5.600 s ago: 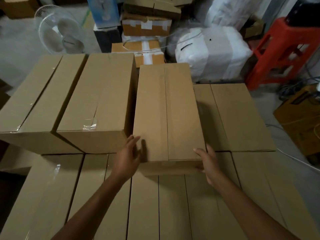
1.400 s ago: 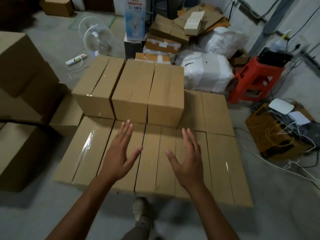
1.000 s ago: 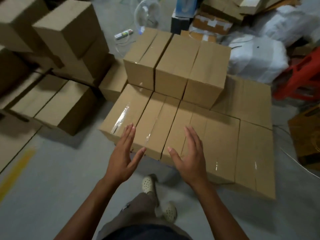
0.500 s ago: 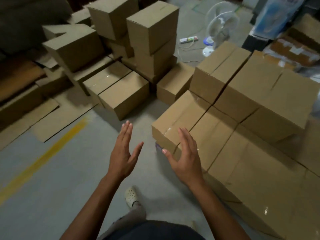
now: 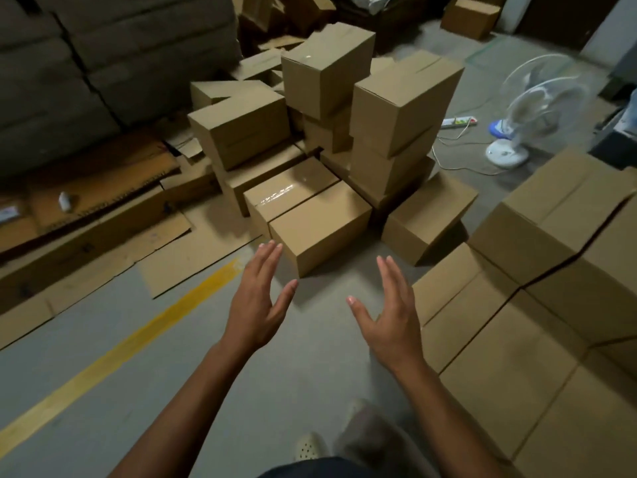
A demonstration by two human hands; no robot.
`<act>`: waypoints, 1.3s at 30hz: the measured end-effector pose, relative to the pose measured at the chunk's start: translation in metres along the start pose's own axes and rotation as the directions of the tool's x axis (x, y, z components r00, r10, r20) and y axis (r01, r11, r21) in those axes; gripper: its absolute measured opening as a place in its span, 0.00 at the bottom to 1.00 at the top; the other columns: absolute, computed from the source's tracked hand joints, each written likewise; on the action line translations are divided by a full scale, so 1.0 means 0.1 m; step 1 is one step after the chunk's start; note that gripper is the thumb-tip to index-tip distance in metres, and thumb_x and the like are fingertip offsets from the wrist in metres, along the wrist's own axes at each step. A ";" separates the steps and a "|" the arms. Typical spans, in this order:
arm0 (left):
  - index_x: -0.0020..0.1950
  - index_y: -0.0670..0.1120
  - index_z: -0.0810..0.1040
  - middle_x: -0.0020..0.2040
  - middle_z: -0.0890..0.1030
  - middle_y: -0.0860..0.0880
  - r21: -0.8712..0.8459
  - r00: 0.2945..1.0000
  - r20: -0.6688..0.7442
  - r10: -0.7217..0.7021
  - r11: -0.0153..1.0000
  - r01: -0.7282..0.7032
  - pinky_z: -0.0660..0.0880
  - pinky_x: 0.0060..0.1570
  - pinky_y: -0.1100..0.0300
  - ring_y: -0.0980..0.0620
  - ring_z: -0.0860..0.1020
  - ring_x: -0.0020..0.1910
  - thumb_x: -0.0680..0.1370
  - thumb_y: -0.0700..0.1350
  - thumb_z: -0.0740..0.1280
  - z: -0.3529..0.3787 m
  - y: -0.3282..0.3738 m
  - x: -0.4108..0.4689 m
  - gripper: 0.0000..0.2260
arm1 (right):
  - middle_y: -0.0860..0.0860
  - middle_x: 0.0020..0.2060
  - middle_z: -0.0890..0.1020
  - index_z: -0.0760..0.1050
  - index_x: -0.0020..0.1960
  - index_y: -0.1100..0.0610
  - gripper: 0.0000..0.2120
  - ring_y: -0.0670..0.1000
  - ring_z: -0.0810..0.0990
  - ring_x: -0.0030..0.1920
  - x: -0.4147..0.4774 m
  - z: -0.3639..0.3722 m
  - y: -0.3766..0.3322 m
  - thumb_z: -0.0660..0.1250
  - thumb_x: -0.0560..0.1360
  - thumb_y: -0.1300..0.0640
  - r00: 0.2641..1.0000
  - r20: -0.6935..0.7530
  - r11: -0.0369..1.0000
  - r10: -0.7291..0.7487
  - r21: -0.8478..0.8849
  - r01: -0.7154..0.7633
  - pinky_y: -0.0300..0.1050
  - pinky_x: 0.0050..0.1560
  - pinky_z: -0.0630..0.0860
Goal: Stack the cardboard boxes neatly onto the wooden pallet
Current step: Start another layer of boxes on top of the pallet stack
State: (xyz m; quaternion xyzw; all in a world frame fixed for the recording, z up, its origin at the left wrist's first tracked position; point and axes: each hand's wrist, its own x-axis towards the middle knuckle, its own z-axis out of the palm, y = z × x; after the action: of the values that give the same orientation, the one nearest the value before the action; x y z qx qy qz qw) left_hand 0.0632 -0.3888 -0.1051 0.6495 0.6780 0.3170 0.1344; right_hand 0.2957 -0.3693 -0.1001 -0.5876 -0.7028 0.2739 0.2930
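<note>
A loose pile of brown cardboard boxes (image 5: 344, 139) stands on the floor ahead, some stacked three high. The nearest box (image 5: 320, 225) lies low at the pile's front. My left hand (image 5: 258, 301) and my right hand (image 5: 389, 312) are both held out in the air, fingers straight, palms facing each other, empty, a short way before that box. The stack of boxes (image 5: 537, 305) fills the right side, a lower layer with an upper row behind it. The pallet under it is hidden.
Flattened cardboard sheets (image 5: 103, 219) lie on the floor at left beside a yellow floor line (image 5: 120, 353). A white floor fan (image 5: 531, 108) and a power strip (image 5: 458, 122) with cable sit at the back right. A grey sofa (image 5: 86, 56) is at the back left.
The view has swung left, away from the stacked boxes and onto the loose pile. Both hands stay raised, open and empty; the nearest loose box now lies just beyond them.
</note>
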 end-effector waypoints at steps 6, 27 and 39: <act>0.80 0.49 0.62 0.79 0.63 0.46 -0.004 0.999 0.013 0.033 0.999 -0.033 0.63 0.72 0.51 0.49 0.59 0.78 0.80 0.62 0.56 0.18 -0.18 1.07 0.31 | 0.48 0.81 0.55 0.52 0.81 0.46 0.38 0.51 0.57 0.79 1.00 0.22 -0.01 0.66 0.78 0.40 1.000 0.021 1.000 -0.024 -0.009 0.024 0.45 0.69 0.63; 0.82 0.50 0.57 0.80 0.60 0.47 0.147 0.932 0.352 -0.092 0.988 0.042 0.63 0.74 0.50 0.47 0.60 0.78 0.82 0.59 0.60 1.68 -0.64 4.70 0.30 | 0.52 0.81 0.54 0.49 0.82 0.48 0.39 0.56 0.55 0.79 4.79 0.32 1.18 0.65 0.79 0.41 0.921 0.154 0.927 0.359 -0.173 -0.333 0.53 0.72 0.66; 0.81 0.51 0.60 0.80 0.61 0.48 -0.026 0.898 0.434 -0.071 0.995 0.091 0.64 0.73 0.47 0.47 0.61 0.77 0.83 0.57 0.62 2.56 -0.68 7.10 0.28 | 0.52 0.78 0.63 0.57 0.81 0.50 0.34 0.55 0.65 0.76 6.61 0.11 1.68 0.68 0.80 0.47 0.793 0.023 0.781 0.609 0.156 -0.604 0.51 0.70 0.69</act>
State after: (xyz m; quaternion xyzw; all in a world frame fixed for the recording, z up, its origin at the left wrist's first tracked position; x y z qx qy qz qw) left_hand 0.0761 0.3653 -0.1789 0.6715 0.6504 0.1745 0.3092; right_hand 0.3081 0.3089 -0.1705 -0.7615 -0.4488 0.3988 0.2442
